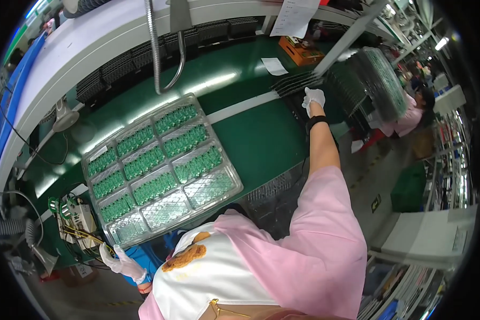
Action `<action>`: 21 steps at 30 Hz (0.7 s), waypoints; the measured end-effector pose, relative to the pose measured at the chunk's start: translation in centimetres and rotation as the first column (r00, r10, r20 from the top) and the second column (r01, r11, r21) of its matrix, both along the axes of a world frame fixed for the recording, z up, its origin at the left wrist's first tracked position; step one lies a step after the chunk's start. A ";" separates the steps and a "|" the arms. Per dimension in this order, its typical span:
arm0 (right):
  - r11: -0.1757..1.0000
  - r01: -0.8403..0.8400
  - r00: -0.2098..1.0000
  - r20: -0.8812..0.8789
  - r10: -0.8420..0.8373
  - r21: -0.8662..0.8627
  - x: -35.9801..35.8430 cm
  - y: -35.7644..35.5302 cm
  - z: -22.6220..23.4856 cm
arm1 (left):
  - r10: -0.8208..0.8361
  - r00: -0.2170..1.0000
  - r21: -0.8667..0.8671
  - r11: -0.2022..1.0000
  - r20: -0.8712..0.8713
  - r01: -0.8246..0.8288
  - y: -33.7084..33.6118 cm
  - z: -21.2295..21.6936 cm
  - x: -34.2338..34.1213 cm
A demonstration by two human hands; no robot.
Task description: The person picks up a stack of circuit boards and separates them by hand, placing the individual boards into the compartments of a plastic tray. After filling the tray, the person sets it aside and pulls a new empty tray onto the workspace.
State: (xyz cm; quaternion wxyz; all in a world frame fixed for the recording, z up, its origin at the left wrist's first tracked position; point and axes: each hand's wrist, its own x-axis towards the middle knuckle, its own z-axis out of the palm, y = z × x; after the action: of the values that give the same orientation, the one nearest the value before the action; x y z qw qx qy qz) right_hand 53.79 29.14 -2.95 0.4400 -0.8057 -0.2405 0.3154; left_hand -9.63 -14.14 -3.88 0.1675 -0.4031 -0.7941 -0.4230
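Observation:
A clear plastic tray (232, 168) with several compartments lies on the green bench. Rows of small green circuit boards (144, 162) fill most of its compartments; the nearest ones look bare of boards. Beside the tray's near left corner is my left hand (124, 265), in a white glove, with thumb and fingers apart and nothing seen in it. My right hand (314, 99), gloved too, reaches far out to the right with its fingers closed. It is by a black slotted rack (298, 84); whatever the fingers hold, if anything, is too small to make out.
Stacked clear trays (378, 82) stand beyond my right hand. An orange box (300, 52) and a white paper slip (274, 66) lie at the back. A metal hose (153, 48) hangs over the bench. Wired equipment (80, 221) sits left of the tray. A co-worker (408, 117) is at far right.

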 end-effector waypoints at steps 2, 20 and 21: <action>0.998 0.024 0.997 0.075 -0.020 -0.049 4.9 4.1 -4.2 | 0.013 1.000 0.038 0.999 0.000 -0.013 0.2 0.1 2.3; 0.927 0.139 0.839 0.539 0.077 -0.348 7.7 10.4 -9.6 | -0.032 0.987 -0.015 0.999 0.156 0.035 5.4 3.3 10.4; 0.927 0.139 0.840 0.537 0.075 -0.348 7.6 10.1 -8.9 | -0.037 0.987 -0.019 0.999 0.155 0.041 5.7 3.4 10.5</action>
State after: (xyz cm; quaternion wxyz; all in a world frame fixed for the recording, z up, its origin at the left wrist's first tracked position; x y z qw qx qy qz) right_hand 61.38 39.29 -11.89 0.1981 -0.9342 -0.2766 0.1075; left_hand 0.87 -8.44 -0.46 0.0928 -0.3863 -0.8011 -0.4476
